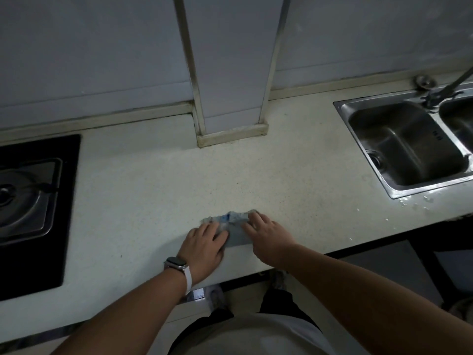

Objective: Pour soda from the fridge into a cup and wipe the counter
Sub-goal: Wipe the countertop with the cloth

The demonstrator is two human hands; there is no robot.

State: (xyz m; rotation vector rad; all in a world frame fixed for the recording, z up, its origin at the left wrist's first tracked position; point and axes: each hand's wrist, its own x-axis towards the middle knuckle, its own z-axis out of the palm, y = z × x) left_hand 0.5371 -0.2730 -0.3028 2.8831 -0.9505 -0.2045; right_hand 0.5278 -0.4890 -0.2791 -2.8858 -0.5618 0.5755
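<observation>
While spread near the front edge of the counter [153, 175], right of the hob [30, 201]: left hand [204, 247] flat, fingers straight, pressing the cloth [236, 219]; right hand [268, 239] likewise flat on its right side. Sink [409, 139] at right edge.

wrist behind left hand [204, 245]: square watch [176, 263], silver case, dark glass | strap [189, 278]: white, smooth | arms: bare right to the frame's edge | top [256, 334]: plain, off-white | legs: dark trousers [279, 301], length unclear | shoes [216, 297]: pale grey, blurred, details unreadable
</observation>
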